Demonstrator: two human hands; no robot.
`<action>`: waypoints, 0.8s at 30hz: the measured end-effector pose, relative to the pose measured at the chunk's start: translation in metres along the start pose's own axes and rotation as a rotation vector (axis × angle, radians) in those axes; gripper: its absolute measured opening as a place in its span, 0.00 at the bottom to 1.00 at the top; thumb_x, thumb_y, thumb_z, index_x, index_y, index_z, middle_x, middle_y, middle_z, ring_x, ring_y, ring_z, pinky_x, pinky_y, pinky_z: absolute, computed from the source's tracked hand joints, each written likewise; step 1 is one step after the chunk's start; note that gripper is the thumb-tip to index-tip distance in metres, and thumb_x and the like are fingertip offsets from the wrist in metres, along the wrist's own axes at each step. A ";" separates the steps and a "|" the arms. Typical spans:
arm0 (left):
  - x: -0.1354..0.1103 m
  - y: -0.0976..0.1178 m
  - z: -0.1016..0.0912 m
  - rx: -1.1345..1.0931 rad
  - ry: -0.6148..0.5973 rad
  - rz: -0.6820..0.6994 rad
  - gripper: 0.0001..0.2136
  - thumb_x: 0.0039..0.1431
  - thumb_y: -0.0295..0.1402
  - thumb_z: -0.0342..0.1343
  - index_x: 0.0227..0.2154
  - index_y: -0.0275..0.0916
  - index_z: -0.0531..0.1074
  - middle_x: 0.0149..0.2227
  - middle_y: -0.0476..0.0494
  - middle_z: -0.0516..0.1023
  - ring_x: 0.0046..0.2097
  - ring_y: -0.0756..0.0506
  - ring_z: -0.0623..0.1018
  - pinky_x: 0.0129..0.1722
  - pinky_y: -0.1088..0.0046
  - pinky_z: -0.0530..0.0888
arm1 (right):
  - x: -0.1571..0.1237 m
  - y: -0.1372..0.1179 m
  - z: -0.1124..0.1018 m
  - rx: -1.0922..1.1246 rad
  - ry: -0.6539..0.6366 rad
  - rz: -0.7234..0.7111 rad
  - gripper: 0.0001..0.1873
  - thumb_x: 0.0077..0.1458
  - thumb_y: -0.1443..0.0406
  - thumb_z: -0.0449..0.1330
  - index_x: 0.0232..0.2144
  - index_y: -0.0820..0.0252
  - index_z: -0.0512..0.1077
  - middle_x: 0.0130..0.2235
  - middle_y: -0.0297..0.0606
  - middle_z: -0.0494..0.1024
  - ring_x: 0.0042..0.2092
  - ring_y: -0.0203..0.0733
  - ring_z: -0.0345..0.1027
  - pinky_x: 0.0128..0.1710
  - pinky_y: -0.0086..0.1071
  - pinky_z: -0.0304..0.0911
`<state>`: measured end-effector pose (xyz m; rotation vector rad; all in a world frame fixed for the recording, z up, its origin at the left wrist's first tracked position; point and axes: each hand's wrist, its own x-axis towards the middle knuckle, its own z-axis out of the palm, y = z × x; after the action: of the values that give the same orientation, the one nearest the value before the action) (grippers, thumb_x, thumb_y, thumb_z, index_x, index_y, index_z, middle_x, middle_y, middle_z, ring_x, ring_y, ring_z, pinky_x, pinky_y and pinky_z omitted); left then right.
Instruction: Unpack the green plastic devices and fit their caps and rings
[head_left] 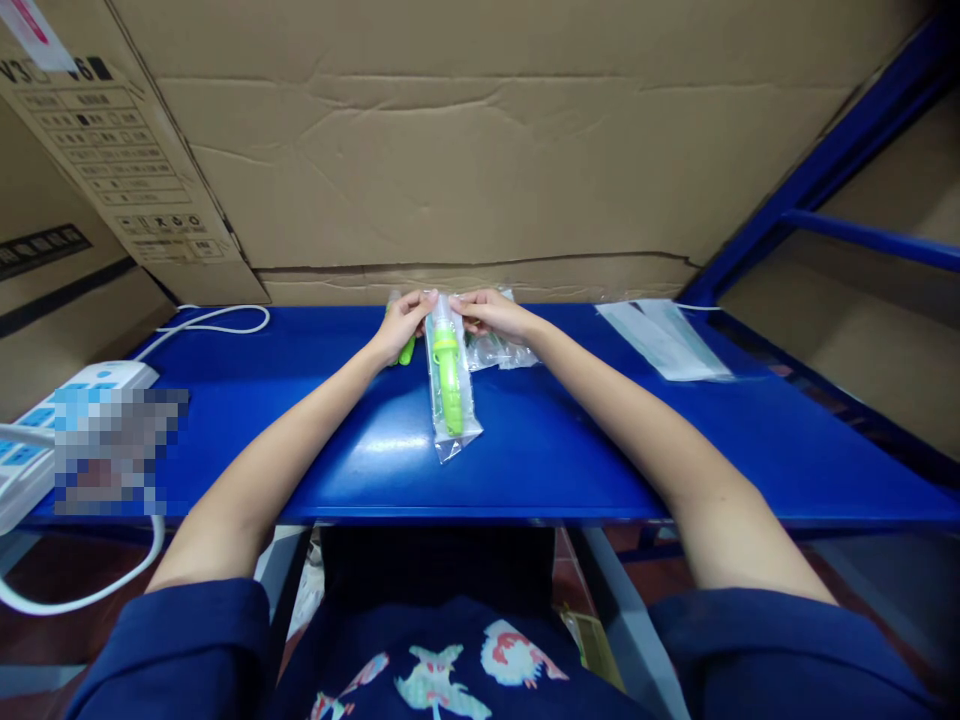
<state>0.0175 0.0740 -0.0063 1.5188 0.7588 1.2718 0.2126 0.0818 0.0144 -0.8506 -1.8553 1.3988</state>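
A clear plastic bag (467,410) lies lengthwise toward me over the blue table, with a bright green, pen-like item (449,375) inside it. The item has a clear upper end and a ring-shaped collar; its exact kind I cannot make out. My left hand (403,325) pinches the bag's far end from the left. From the right, my right hand (495,312) pinches the same far end. Another green piece (407,351) shows partly behind my left hand. More crumpled clear bags (501,350) lie under and behind my right hand.
A white power strip (112,378) with blue sockets and white cables lies on the left of the blue table (570,450). Flat pale packets (664,340) lie at the right. Cardboard (487,170) walls the back, and a blue metal frame (795,205) rises at the right.
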 end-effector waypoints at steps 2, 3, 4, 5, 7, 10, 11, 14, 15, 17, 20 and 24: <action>0.001 0.002 0.002 -0.001 0.002 0.009 0.25 0.54 0.55 0.64 0.23 0.38 0.66 0.20 0.55 0.62 0.21 0.55 0.59 0.21 0.75 0.54 | -0.001 -0.001 0.000 0.014 0.003 0.003 0.23 0.60 0.48 0.63 0.30 0.63 0.69 0.17 0.25 0.61 0.19 0.26 0.48 0.17 0.23 0.43; 0.002 0.004 0.003 0.002 0.001 0.019 0.25 0.53 0.56 0.64 0.23 0.38 0.66 0.20 0.55 0.62 0.21 0.55 0.60 0.21 0.75 0.54 | -0.001 -0.002 -0.001 0.024 0.007 0.005 0.23 0.60 0.48 0.63 0.31 0.63 0.69 0.17 0.25 0.61 0.19 0.26 0.48 0.17 0.23 0.43; 0.005 0.006 0.005 0.006 0.002 0.029 0.25 0.53 0.57 0.64 0.23 0.38 0.65 0.20 0.54 0.62 0.22 0.55 0.60 0.22 0.75 0.54 | -0.001 -0.003 -0.002 0.036 0.011 0.005 0.23 0.61 0.48 0.63 0.31 0.63 0.70 0.17 0.25 0.61 0.19 0.27 0.48 0.17 0.23 0.43; 0.008 0.008 0.007 0.012 0.006 0.037 0.26 0.53 0.57 0.64 0.22 0.38 0.65 0.20 0.54 0.63 0.22 0.55 0.60 0.22 0.75 0.54 | 0.000 -0.004 -0.003 0.047 0.017 0.002 0.23 0.61 0.48 0.63 0.31 0.63 0.70 0.18 0.25 0.61 0.19 0.27 0.48 0.17 0.24 0.42; 0.016 0.013 0.010 0.032 0.017 0.040 0.26 0.53 0.57 0.64 0.21 0.38 0.64 0.21 0.53 0.63 0.23 0.55 0.60 0.23 0.75 0.54 | 0.000 -0.007 -0.008 0.065 0.035 -0.008 0.22 0.60 0.48 0.64 0.32 0.63 0.70 0.19 0.25 0.62 0.19 0.26 0.48 0.16 0.24 0.41; 0.032 0.022 0.014 0.072 0.009 0.052 0.27 0.54 0.55 0.64 0.19 0.38 0.63 0.20 0.54 0.60 0.23 0.55 0.59 0.24 0.74 0.54 | 0.003 -0.013 -0.018 0.075 0.073 -0.019 0.23 0.58 0.48 0.66 0.31 0.63 0.70 0.20 0.26 0.63 0.20 0.27 0.50 0.17 0.24 0.41; 0.037 0.025 0.014 0.086 -0.001 0.065 0.27 0.55 0.55 0.64 0.18 0.38 0.62 0.19 0.54 0.59 0.23 0.55 0.58 0.24 0.74 0.54 | 0.004 -0.015 -0.021 0.073 0.083 -0.024 0.24 0.56 0.47 0.66 0.30 0.63 0.70 0.20 0.27 0.63 0.20 0.27 0.50 0.17 0.24 0.41; 0.052 0.031 0.014 0.131 -0.033 0.105 0.30 0.56 0.57 0.61 0.15 0.37 0.61 0.18 0.53 0.57 0.23 0.54 0.58 0.24 0.73 0.54 | 0.009 -0.021 -0.030 0.046 0.096 -0.053 0.25 0.53 0.46 0.69 0.29 0.64 0.71 0.22 0.28 0.63 0.22 0.27 0.51 0.18 0.25 0.42; 0.056 0.032 0.013 0.148 -0.044 0.115 0.30 0.55 0.59 0.60 0.15 0.37 0.61 0.18 0.52 0.58 0.23 0.54 0.58 0.24 0.73 0.54 | 0.011 -0.023 -0.032 0.033 0.097 -0.063 0.26 0.52 0.46 0.69 0.29 0.64 0.71 0.22 0.28 0.64 0.22 0.27 0.52 0.18 0.25 0.42; 0.062 0.032 0.010 0.179 -0.074 0.121 0.31 0.52 0.63 0.59 0.15 0.37 0.63 0.17 0.52 0.59 0.23 0.54 0.59 0.24 0.73 0.54 | 0.015 -0.023 -0.036 0.004 0.103 -0.078 0.26 0.51 0.45 0.69 0.27 0.63 0.71 0.22 0.29 0.65 0.22 0.27 0.52 0.19 0.25 0.43; 0.067 0.030 0.006 0.198 -0.119 0.091 0.32 0.51 0.64 0.58 0.16 0.37 0.65 0.17 0.52 0.60 0.22 0.54 0.60 0.23 0.74 0.54 | 0.020 -0.022 -0.040 -0.024 0.112 -0.075 0.27 0.50 0.44 0.68 0.25 0.63 0.71 0.21 0.31 0.67 0.22 0.27 0.52 0.19 0.26 0.43; 0.071 0.025 0.002 0.202 -0.173 0.047 0.30 0.54 0.62 0.57 0.17 0.37 0.65 0.18 0.53 0.61 0.22 0.54 0.60 0.23 0.75 0.55 | 0.021 -0.019 -0.042 -0.041 0.104 -0.061 0.27 0.51 0.44 0.67 0.24 0.63 0.71 0.19 0.29 0.65 0.21 0.28 0.52 0.20 0.26 0.43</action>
<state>0.0348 0.1290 0.0419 1.7931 0.7597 1.1067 0.2325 0.1174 0.0445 -0.8629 -1.8210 1.2593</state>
